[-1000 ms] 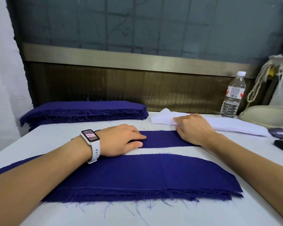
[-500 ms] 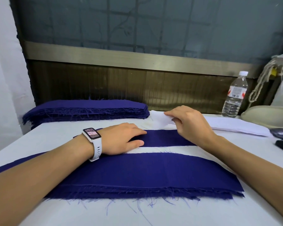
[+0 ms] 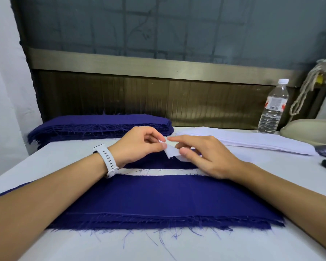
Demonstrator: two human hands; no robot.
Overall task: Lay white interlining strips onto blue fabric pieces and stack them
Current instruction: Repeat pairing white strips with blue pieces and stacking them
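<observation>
Up comes the left hand (image 3: 139, 146) off the blue fabric piece (image 3: 156, 163), thumb and forefinger pinching the end of a white interlining strip (image 3: 171, 152) just above that piece, while the right hand (image 3: 207, 157) pinches alongside, the strip's length hidden rightward behind it.

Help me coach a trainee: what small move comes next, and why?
Probably draw the white interlining strip out and lay it flat along the blue fabric piece beneath; left hand and right hand both pinch its end above that piece.
</observation>
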